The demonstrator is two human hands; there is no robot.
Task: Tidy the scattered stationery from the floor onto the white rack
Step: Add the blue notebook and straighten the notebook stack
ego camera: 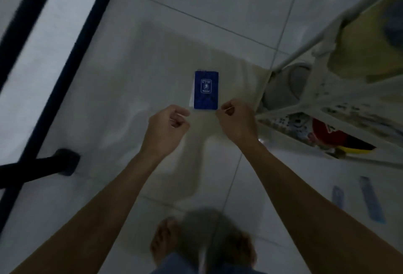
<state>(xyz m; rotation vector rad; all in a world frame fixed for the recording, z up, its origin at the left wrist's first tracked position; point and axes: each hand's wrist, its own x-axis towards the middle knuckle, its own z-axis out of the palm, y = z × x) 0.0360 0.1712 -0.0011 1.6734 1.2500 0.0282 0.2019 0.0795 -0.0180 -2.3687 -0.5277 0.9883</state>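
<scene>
A dark metal frame [54, 60] runs along the left over the tiled floor [196, 12]. The left hand [169, 124] reaches forward and down with fingers curled, seemingly pinching a thin pale edge, though blur makes that uncertain. Between the hands a blue booklet [206, 90] appears to hang from something clear and sheet-like; whether it is held aloft or lies on the floor, I cannot tell. It looks light, thin and bendable, probably best held by its edges. The right hand [236, 118] mirrors the left, pinching at the booklet's lower right corner. The white rack [309, 103] stands just beside it.
</scene>
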